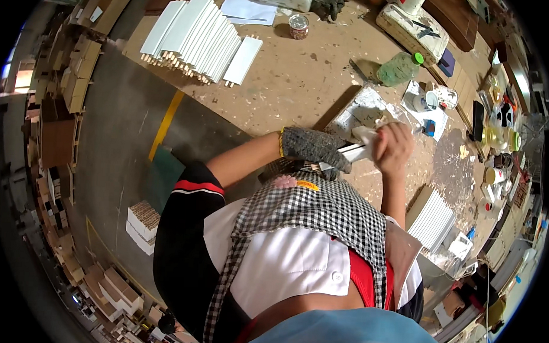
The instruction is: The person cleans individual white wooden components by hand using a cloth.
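Note:
My left hand (316, 149) wears a dark grey knitted glove with a yellow cuff. Its fingers are wrapped round a narrow white board (355, 153), held close in front of my checked apron. On the board's other end is my bare right hand (395, 146), closed on a crumpled white cloth (365, 136) that touches the board. Part of the board is hidden behind the glove and the cloth. Just beyond both hands, a paint-spattered white block (358, 111) lies on the brown worktable (290, 81).
White boards with wooden pegs form a stack (191, 35) at far left, one single board (243, 60) beside it. Another stack (431, 219) is at right. A green-capped bottle (400, 69), glass jar (299, 27) and white cup (426, 102) stand beyond.

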Motion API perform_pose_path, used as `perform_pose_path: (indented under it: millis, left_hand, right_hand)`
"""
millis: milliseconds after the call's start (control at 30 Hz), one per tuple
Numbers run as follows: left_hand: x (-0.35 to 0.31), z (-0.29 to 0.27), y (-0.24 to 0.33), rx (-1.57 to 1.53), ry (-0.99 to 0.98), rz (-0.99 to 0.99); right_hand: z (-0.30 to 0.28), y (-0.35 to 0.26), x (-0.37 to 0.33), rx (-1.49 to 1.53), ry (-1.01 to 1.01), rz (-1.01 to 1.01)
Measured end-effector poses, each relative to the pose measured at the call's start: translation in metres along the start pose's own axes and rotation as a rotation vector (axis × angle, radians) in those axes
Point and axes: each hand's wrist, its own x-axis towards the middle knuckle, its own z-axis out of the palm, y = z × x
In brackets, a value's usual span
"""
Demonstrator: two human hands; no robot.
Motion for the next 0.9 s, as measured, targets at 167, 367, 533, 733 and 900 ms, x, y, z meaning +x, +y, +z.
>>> perform_pose_path:
  millis: [167, 367, 533, 733, 900]
  left_hand:
    - [-0.055, -0.025, 0.004, 0.280, 0.201, 0.201]
    - [-0.090, -0.144, -0.062, 0.841, 1.348, -0.198]
    - [-0.084, -0.212, -0.143, 1.079, 1.725, -0.455]
    - [-0.081, -0.223, -0.188, 1.321, 1.952, -0.478]
    - [-0.083, -0.204, -0.141, 1.054, 1.819, -0.477]
  right_hand:
    - [-0.014, 0.120, -0.103, 0.208, 0.690, 0.880]
    - [-0.125, 0.031, -0.087, 1.052, 0.881, 1.460]
    - [-0.170, -0.014, -0.148, 1.333, 0.661, 1.352]
    - [-0.141, -0.012, -0.173, 0.725, 0.527, 1.719]
    - [-0.076, 0.013, -0.272, -0.649, -0.080, 1.704]
